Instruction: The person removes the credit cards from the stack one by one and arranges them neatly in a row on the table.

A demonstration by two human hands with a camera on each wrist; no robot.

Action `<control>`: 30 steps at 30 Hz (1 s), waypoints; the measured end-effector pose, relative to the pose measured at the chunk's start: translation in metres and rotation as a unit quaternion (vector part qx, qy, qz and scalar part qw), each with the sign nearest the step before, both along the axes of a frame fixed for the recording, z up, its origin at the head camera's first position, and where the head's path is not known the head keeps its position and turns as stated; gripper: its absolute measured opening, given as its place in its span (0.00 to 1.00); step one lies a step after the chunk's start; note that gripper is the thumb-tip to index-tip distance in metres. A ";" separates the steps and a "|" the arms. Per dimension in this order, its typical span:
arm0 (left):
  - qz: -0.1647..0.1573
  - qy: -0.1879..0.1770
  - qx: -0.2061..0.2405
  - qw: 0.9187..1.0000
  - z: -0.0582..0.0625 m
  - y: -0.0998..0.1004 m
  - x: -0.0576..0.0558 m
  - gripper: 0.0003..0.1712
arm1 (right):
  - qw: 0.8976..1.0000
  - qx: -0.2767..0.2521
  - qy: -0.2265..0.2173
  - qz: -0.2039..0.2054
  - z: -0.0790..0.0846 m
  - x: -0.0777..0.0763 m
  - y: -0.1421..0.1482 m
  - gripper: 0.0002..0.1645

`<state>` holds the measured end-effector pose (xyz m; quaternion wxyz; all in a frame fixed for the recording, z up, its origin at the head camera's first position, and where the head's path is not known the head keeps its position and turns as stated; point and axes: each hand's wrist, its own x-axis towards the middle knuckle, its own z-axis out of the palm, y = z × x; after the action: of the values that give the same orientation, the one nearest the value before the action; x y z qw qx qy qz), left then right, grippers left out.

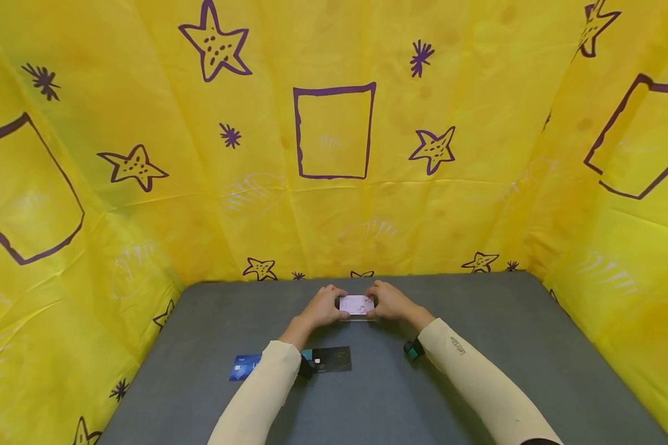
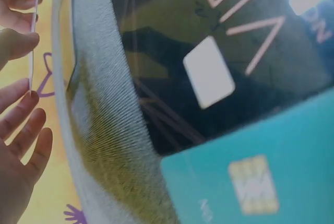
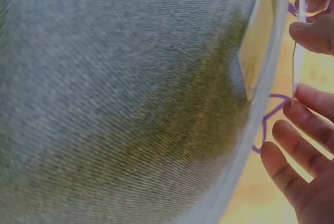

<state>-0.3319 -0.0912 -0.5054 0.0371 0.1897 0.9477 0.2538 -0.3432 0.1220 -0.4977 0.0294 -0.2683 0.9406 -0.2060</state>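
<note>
A thin pale pink card (image 1: 357, 305) with a small pattern is held above the far part of the grey table. My left hand (image 1: 323, 307) pinches its left end between thumb and fingers, while my right hand (image 1: 394, 303) pinches the right end. Both wrist views show the card edge-on, as a narrow strip (image 2: 33, 59) between thumb and fingertips. Beneath it another flat card (image 3: 257, 41) lies on the table, mostly covered in the head view.
Nearer on the table lie a blue card (image 1: 244, 368), a teal card (image 2: 219, 182) and a black card (image 1: 335, 359) marked VIP. My left forearm (image 1: 275, 380) passes over them and partly hides them. A yellow patterned cloth (image 1: 334, 228) encloses the table's back and sides.
</note>
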 end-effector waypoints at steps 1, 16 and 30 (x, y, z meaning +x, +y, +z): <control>0.000 0.004 -0.001 1.000 0.001 -0.001 0.000 0.30 | 1.000 0.000 0.000 0.000 0.001 0.000 0.000 0.25; -0.012 0.049 0.031 0.998 0.020 -0.006 0.004 0.29 | 0.999 -0.029 0.018 0.000 0.026 0.007 0.007 0.27; -0.007 0.066 0.050 0.997 0.037 -0.009 0.014 0.30 | 0.997 -0.051 0.058 0.019 0.041 0.019 0.010 0.28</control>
<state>-0.3183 -0.1005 -0.4679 -0.0331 0.2144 0.9328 0.2878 -0.3244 0.1320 -0.4563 -0.0349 -0.2988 0.9238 -0.2369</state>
